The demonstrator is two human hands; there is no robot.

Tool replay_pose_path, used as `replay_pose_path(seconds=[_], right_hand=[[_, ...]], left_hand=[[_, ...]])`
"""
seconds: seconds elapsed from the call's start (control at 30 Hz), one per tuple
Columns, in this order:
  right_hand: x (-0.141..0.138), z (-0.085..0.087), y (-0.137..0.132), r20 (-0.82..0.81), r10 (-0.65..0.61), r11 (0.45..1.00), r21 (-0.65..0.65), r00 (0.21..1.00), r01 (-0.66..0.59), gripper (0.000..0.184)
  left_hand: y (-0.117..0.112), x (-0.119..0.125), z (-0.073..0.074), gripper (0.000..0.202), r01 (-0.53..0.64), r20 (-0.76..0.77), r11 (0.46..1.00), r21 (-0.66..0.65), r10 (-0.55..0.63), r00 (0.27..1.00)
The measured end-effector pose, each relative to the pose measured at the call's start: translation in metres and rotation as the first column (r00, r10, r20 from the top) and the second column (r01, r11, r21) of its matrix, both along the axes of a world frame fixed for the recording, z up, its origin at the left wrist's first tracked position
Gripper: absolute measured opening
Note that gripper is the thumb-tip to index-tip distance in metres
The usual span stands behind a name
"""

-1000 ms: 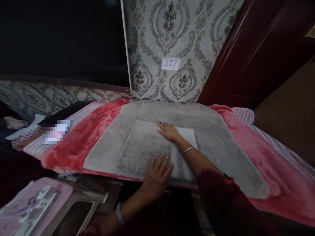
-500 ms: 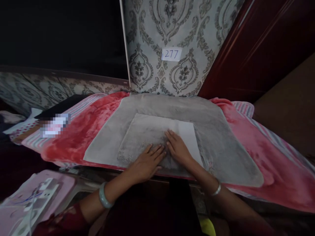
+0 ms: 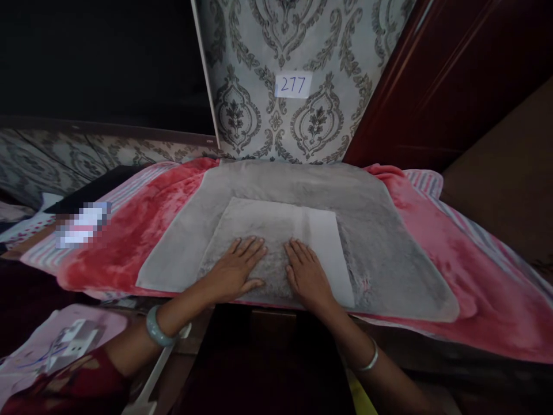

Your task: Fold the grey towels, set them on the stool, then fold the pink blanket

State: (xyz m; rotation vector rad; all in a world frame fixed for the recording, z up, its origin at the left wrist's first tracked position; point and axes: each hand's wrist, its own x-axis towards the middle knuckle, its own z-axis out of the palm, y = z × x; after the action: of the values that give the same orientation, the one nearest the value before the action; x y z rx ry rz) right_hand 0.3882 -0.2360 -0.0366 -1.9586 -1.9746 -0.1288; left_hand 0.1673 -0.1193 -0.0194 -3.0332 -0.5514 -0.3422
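A folded grey fleece cloth [image 3: 276,230] with a white strip along its right side lies on a larger grey fleece mat [image 3: 380,242]. My left hand [image 3: 235,268] rests flat on the near left part of the folded cloth, fingers spread. Beside it my right hand [image 3: 305,275] lies flat on the near middle of the cloth, fingers stretched forward. Neither hand holds anything. A pale green bangle sits on my left wrist and a silver bangle on my right.
The mat lies on a red and pink blanket [image 3: 142,230] over a table. A patterned wall with a paper label "277" [image 3: 292,85] stands behind. A dark red door [image 3: 453,80] is at right. A pink stool [image 3: 56,346] with a power strip is at lower left.
My right hand drew back from the far part of the cloth to the near edge. My left hand shifted left, and both hands now lie side by side, slightly apart.
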Motion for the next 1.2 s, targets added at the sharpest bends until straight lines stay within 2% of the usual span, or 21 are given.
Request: replay_pose_path(seconds=[0.1,0.2,0.27,0.4,0.5,0.6,0.67,0.77,0.87,0.93,1.0,1.1,1.2], right_hand=[[-0.001,-0.001,-0.001,-0.026,-0.008,1.000,0.023,1.000,0.009,0.057],[-0.001,-0.002,-0.003,-0.048,-0.012,0.999,0.051,0.999,0.014,0.057],[0.000,-0.002,-0.004,-0.053,0.006,0.998,0.068,0.999,-0.002,0.056],[0.001,-0.001,-0.004,-0.037,0.050,0.997,0.057,0.998,-0.047,0.050],[0.000,-0.002,-0.003,-0.027,0.035,0.998,0.054,0.999,-0.033,0.048],[-0.001,-0.004,-0.002,-0.020,0.029,0.996,0.083,0.999,-0.027,0.047],[-0.002,-0.004,-0.002,-0.018,0.036,0.994,0.101,0.999,-0.034,0.047],[-0.002,-0.004,-0.001,-0.015,0.045,0.993,0.110,0.999,-0.043,0.046],[-0.003,-0.004,-0.001,-0.010,0.037,0.992,0.120,0.999,-0.035,0.046],[-0.003,-0.005,-0.001,-0.015,0.031,0.991,0.127,0.999,-0.029,0.046],[-0.004,-0.005,-0.001,-0.027,0.031,0.992,0.120,0.999,-0.028,0.046],[-0.003,0.000,0.001,-0.051,0.030,0.996,0.083,0.998,-0.026,0.046],[-0.003,0.011,0.005,-0.076,0.026,0.999,0.040,0.997,-0.023,0.042]], left_hand=[[0.012,-0.011,0.001,0.075,-0.142,-0.003,0.990,-0.012,0.142,0.990],[0.012,-0.007,0.008,0.070,-0.242,0.006,0.970,-0.031,0.243,0.970],[0.007,0.006,0.014,0.063,-0.193,0.008,0.980,-0.052,0.194,0.981],[0.005,0.039,0.020,0.057,0.008,-0.038,0.994,-0.109,-0.012,0.999],[0.016,0.052,0.018,0.058,0.054,-0.084,0.988,-0.145,-0.067,0.994],[0.036,0.049,0.017,0.062,0.061,-0.112,0.986,-0.156,-0.079,0.991],[0.053,0.043,0.019,0.065,0.000,-0.140,0.989,-0.147,-0.020,0.990],[0.083,0.033,0.024,0.067,-0.202,-0.179,0.974,-0.105,0.182,0.967],[0.108,0.027,0.029,0.070,-0.408,-0.202,0.907,-0.099,0.384,0.901],[0.117,0.025,0.031,0.071,-0.478,-0.218,0.870,-0.115,0.448,0.867],[0.119,0.025,0.033,0.072,-0.500,-0.220,0.861,-0.095,0.472,0.854],[0.112,0.030,0.037,0.069,-0.471,-0.172,0.882,-0.022,0.461,0.871],[0.104,0.046,0.042,0.063,-0.329,-0.162,0.943,-0.044,0.318,0.934]])
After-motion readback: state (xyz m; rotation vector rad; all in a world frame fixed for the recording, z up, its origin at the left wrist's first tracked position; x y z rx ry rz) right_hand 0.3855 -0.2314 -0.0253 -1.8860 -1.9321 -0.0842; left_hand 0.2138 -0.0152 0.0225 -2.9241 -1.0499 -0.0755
